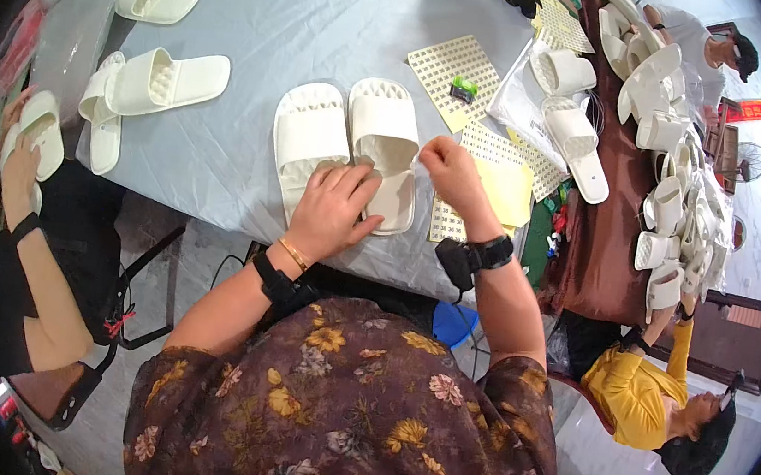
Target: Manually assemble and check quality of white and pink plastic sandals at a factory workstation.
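Two white slide slippers stand side by side before me, toes pointing away: the left slipper (pixel 313 133) and the right slipper (pixel 388 116). My left hand (pixel 336 205) lies palm down over their heel ends, fingers stretched out across the inner edges. Just right of the right slipper, my right hand (pixel 455 173) is raised with thumb and forefinger pinched together. A tiny pale scrap seems to show at those fingertips, too small to name. Beneath and beside that hand are a printed sticker sheet (pixel 490 145) and a plain yellow sheet (pixel 506 193).
Another sticker sheet (pixel 438 64) carries a small green-and-black item (pixel 463 89). More slippers (pixel 169 85) lie left on the grey-covered table (pixel 265 12). A co-worker's hands (pixel 23 154) hold one there. Slippers are heaped (pixel 675 166) on a brown-covered table, right, by a person in yellow (pixel 633 394).
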